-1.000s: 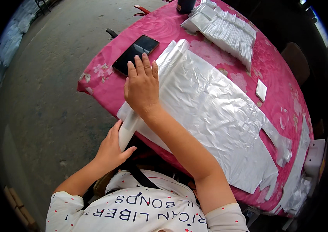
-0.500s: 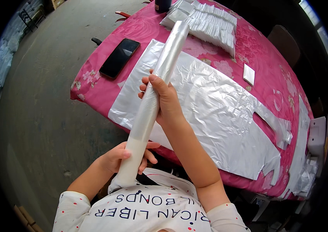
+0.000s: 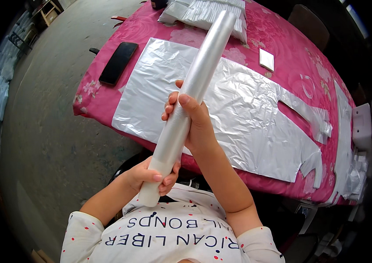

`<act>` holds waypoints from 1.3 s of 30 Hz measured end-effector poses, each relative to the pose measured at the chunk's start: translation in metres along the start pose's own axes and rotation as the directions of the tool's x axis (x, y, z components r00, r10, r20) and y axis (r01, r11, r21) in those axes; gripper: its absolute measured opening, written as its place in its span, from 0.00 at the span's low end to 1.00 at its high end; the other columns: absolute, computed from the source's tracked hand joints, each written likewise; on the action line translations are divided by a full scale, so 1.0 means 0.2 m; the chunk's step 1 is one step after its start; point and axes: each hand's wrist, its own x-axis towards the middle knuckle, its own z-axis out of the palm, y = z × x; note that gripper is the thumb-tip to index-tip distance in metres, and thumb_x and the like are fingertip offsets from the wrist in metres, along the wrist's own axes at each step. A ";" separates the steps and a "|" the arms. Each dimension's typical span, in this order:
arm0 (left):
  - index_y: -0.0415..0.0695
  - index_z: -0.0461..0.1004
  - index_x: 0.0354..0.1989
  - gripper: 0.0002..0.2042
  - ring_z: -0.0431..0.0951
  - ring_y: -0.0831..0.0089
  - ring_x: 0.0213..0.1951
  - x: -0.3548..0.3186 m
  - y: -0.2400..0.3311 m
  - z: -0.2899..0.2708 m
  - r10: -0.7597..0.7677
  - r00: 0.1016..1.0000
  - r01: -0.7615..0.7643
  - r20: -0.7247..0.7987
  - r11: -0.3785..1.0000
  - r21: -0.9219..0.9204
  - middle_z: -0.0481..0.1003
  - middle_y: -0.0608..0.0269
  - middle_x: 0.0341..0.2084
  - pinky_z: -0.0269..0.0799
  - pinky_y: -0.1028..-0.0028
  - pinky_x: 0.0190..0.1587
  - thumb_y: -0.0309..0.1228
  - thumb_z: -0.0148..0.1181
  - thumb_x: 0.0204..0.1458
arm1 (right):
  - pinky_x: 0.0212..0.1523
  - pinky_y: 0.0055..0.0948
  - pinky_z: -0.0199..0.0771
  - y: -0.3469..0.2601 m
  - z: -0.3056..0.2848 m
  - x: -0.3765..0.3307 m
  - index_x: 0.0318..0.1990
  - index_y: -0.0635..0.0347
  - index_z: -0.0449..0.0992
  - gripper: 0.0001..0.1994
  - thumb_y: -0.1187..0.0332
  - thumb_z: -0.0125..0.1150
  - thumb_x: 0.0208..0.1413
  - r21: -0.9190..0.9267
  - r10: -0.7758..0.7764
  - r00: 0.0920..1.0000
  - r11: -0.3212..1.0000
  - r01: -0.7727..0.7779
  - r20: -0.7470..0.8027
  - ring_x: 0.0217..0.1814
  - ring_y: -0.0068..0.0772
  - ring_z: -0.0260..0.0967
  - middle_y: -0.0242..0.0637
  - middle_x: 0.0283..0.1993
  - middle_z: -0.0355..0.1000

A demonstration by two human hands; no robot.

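Both hands hold a long roll of clear plastic film point(image 3: 203, 65), slanting from my body up over the table. My left hand point(image 3: 160, 175) wraps round its lower, whiter end, close to my shirt. Around the middle of the roll, my right hand point(image 3: 194, 117) is closed, thumb on top and fingertips showing on the far side. Beneath the roll a flat, silvery-white plastic sheet point(image 3: 252, 127) lies spread and wrinkled. Its right end has a long cut-out and strap-like strips. The roll covers part of this sheet and overlaps the stack behind it in view.
A pink flowered cloth point(image 3: 90, 98) covers the table. On it lie a black phone point(image 3: 118, 63) at the left, a stack of folded white plastic pieces point(image 3: 194, 14) at the back and a small white packet point(image 3: 266, 60). A white plastic container point(image 3: 362, 127) stands at the right edge.
My left hand's fingers, loosely spread before, now curl round the roll's lower end. The roll has shifted to the right and away from my shirt. The table appears shifted in view.
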 end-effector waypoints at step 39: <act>0.36 0.62 0.54 0.38 0.70 0.79 0.22 -0.01 -0.14 -0.17 -0.282 0.862 0.467 -0.421 0.764 0.444 0.70 0.65 0.22 0.68 0.79 0.27 0.53 0.64 0.40 | 0.31 0.17 0.63 -0.73 -0.77 -0.20 0.37 0.58 0.75 0.14 0.57 0.57 0.51 -0.773 -0.070 0.915 0.563 -0.294 -0.398 0.28 0.15 0.61 0.27 0.32 0.72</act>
